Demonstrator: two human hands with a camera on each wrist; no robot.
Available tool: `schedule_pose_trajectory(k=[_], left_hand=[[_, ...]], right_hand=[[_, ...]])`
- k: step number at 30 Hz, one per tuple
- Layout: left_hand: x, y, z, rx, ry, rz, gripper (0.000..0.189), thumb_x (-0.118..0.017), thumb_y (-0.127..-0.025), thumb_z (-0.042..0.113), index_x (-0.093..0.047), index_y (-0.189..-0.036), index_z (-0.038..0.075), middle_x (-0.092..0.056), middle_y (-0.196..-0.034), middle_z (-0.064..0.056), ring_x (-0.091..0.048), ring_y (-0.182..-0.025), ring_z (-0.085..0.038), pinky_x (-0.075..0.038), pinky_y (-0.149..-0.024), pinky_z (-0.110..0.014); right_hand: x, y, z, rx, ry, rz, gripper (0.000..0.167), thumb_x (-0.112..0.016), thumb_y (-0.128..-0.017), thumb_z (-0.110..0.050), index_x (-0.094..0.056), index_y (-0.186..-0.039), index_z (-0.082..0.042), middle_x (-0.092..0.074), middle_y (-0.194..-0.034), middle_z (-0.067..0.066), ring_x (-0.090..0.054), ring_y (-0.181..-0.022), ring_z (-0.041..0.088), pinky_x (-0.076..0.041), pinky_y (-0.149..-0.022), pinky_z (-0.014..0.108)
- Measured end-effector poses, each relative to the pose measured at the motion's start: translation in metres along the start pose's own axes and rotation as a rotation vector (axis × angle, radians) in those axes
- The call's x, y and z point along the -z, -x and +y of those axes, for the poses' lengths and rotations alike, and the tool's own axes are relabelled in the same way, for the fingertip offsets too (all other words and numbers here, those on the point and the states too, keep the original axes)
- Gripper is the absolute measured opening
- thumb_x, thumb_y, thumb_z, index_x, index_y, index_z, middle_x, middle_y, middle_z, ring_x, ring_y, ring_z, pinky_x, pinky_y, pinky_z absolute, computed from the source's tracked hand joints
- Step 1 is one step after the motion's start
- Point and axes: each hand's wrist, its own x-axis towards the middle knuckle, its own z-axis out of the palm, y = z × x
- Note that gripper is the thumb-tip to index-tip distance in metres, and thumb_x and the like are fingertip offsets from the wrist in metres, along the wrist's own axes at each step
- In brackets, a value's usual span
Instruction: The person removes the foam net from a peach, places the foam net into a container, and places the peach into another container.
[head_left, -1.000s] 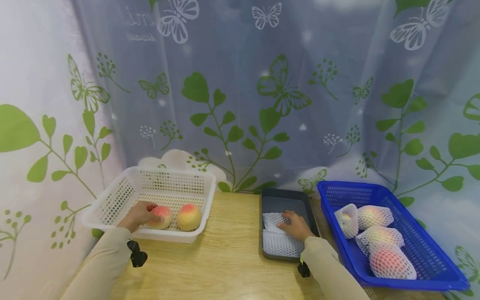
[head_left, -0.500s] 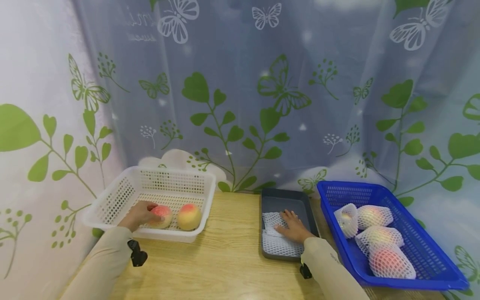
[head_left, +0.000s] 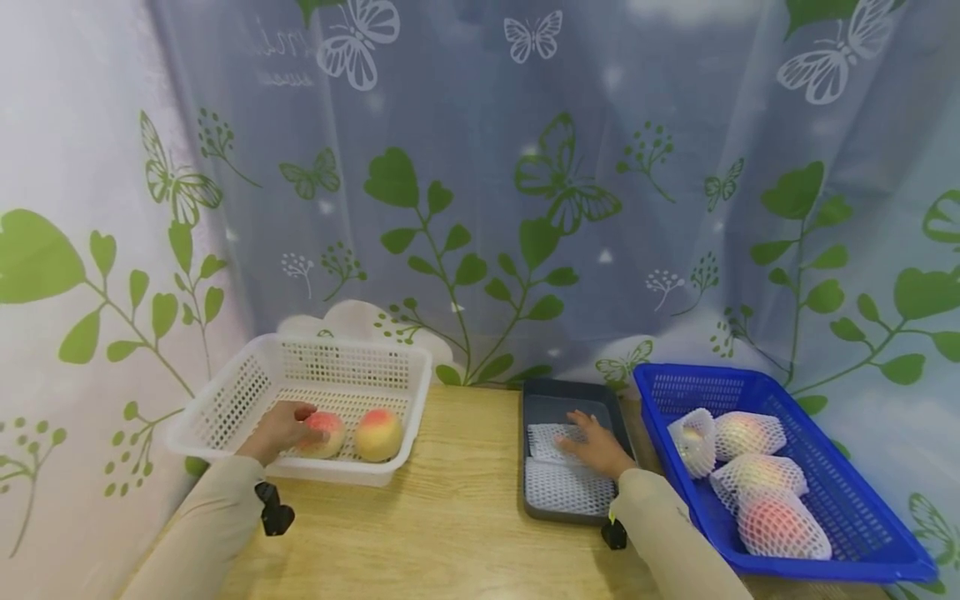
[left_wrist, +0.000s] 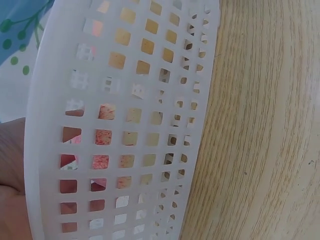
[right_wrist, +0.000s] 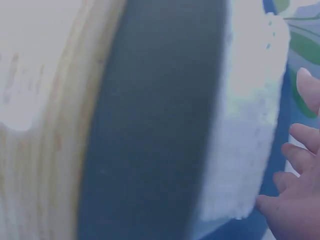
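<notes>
Reaching over the near rim of the white basket, my left hand holds the left side of a red-and-yellow peach. A second peach lies beside it on the right. The left wrist view shows the basket's perforated wall, with the red skin of the peach visible through the holes. My right hand, fingers spread, is over white foam fruit nets in a dark grey tray. Nothing is gripped in it. In the right wrist view its fingertips appear beside the nets.
A blue basket at the right holds several foam-netted peaches. Wooden tabletop lies between the white basket and the tray. A printed curtain closes off the back.
My right hand's fingers straighten flat over the nets, then rise and spread, and the nets shift slightly in the tray. My left hand stays at the peach.
</notes>
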Motion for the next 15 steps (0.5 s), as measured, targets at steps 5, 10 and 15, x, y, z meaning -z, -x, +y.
schedule_pose_trajectory(k=[5, 10, 15], left_hand=[[0.002, 0.007, 0.01, -0.015, -0.017, 0.034, 0.063, -0.071, -0.085, 0.017, -0.044, -0.134, -0.013, -0.045, -0.134, -0.036, -0.044, -0.12, -0.052, -0.047, -0.091, -0.056], [0.001, 0.008, 0.014, -0.042, -0.008, 0.084, 0.06, -0.067, -0.088, 0.017, -0.043, -0.136, -0.012, -0.044, -0.136, -0.035, -0.042, -0.121, -0.053, -0.045, -0.093, -0.058], [-0.001, 0.01, 0.023, -0.058, 0.007, 0.126, 0.062, -0.067, -0.09, 0.021, -0.043, -0.138, -0.009, -0.039, -0.141, -0.034, -0.037, -0.126, -0.053, -0.041, -0.096, -0.061]], right_hand=[[0.013, 0.003, -0.008, 0.031, -0.022, 0.038, 0.067, -0.055, -0.097, -0.035, -0.028, -0.15, -0.004, -0.02, -0.154, 0.027, -0.024, -0.137, 0.05, -0.031, -0.102, 0.067], [0.032, 0.011, -0.015, 0.052, -0.044, 0.055, 0.071, -0.053, -0.096, -0.045, -0.026, -0.151, -0.009, -0.022, -0.153, 0.027, -0.03, -0.134, 0.051, -0.034, -0.099, 0.067], [0.051, 0.018, -0.015, 0.066, -0.028, 0.077, 0.074, -0.05, -0.095, -0.053, -0.025, -0.152, -0.013, -0.021, -0.154, 0.026, -0.026, -0.135, 0.051, -0.032, -0.099, 0.069]])
